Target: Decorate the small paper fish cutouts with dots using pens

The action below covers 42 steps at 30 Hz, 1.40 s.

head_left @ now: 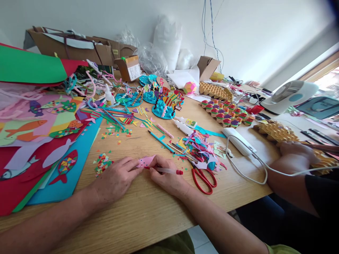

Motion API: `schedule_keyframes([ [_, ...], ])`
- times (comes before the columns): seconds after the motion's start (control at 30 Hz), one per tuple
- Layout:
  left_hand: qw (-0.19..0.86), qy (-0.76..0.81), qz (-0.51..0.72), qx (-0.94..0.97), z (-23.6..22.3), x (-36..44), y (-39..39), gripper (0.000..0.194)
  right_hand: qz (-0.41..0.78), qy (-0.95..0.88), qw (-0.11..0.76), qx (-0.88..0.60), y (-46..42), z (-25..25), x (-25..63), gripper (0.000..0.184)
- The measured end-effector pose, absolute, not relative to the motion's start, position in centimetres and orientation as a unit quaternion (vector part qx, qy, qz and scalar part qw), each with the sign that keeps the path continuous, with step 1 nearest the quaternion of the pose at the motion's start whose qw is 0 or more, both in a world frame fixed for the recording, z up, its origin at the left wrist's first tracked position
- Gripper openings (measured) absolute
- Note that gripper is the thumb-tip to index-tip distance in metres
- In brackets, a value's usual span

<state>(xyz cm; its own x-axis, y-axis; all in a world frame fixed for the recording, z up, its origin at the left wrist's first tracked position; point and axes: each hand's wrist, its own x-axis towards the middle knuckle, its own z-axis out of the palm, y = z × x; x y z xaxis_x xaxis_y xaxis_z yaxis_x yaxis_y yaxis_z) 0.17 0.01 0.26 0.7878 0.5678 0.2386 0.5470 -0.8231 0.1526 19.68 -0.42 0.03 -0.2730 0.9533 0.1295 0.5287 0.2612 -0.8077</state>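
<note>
Near the front of the table, my left hand (118, 176) pinches one end of a small pink paper cutout (145, 162) dotted with dark and red spots. Closed around a pen (168, 170) with a clear barrel and a red end is my right hand (168, 180). The pen's tip is at the paper's lower edge, partly hidden by my fingers. To the right of my right hand lie red-handled scissors (203, 180), their blades under paper scraps (202, 146). Small colored paper bits (103, 164) are scattered beyond my left hand.
Colored paper sheets (87, 155) and fish cutouts cover the left side. Glue bottles (183, 127), blue egg-carton crafts (162, 107) and painted egg cartons (225, 112) stand further back. A power strip (239, 141) with a white cable lies right, near another person's hand (296, 151).
</note>
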Motion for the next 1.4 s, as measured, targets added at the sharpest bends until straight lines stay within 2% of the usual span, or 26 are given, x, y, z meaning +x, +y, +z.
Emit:
schedule_keyframes([
  [0.23, 0.045, 0.295, 0.142, 0.944, 0.4, 0.1, 0.0, 0.041, 0.378, -0.655, 0.419, -0.502, -0.1, 0.4, 20.3, 0.002],
  [0.57, 0.057, 0.297, 0.215, 0.929, 0.6, 0.1, 0.3, 0.036, 0.391, -0.647, 0.405, -0.514, 0.3, 0.0, 20.5, 0.004],
  [0.7, 0.064, 0.308, 0.224, 0.922, -0.2, -0.1, 0.5, 0.037, 0.443, -0.606, 0.403, -0.524, 0.6, 0.7, 20.8, 0.004],
  [0.93, 0.118, 0.318, 0.244, 0.909, -0.3, -0.1, 1.0, 0.033, 0.515, -0.606, 0.348, -0.497, 1.5, 1.7, 20.5, 0.005],
  [1.17, 0.111, 0.32, 0.231, 0.912, 0.0, 0.0, 1.0, 0.036, 0.426, -0.651, 0.356, -0.518, 1.4, 0.6, 20.2, 0.007],
  [1.4, 0.176, 0.334, 0.163, 0.912, 1.5, 0.5, 2.0, 0.035, 0.376, -0.666, 0.366, -0.531, 1.2, -0.2, 20.2, 0.005],
])
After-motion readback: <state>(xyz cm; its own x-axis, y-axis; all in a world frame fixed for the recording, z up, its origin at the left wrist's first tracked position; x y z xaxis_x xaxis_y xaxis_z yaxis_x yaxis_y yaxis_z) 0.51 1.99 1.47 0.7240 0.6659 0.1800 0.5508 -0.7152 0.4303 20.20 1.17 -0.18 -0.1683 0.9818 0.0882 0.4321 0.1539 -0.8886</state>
